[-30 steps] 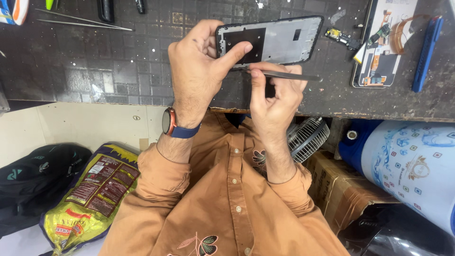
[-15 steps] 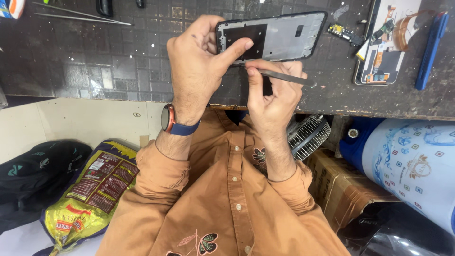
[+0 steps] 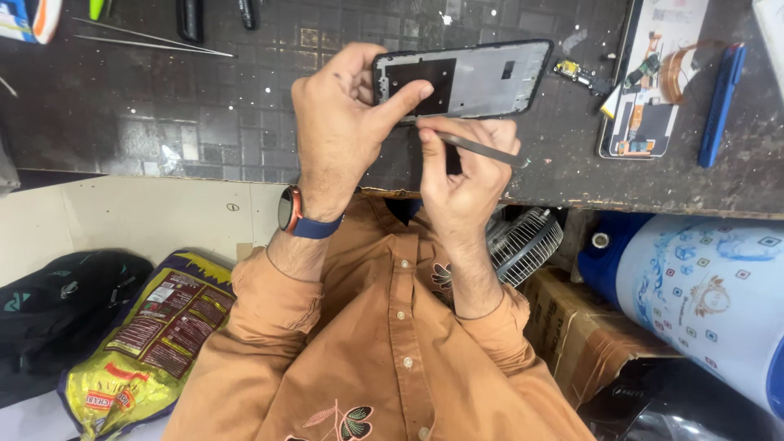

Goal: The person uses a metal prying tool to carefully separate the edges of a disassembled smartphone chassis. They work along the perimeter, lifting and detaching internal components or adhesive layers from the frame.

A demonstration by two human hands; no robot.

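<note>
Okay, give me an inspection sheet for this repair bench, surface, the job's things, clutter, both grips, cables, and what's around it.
Surface: dark speckled bench top, scuffed, front edge worn.
Job's things: phone frame held up off the bench; thin grey tool with its tip at the frame's lower edge.
Clutter: tweezers, opened phone with boards showing, blue tool, small loose part.
Grips: left hand clamps the frame, thumb across its face; right hand pinches the tool.
Cables: orange flex ribbon coiled on the opened phone.
Surroundings: small fan, cardboard box, patterned blue and white container, yellow printed bag, black bag below the bench.
</note>
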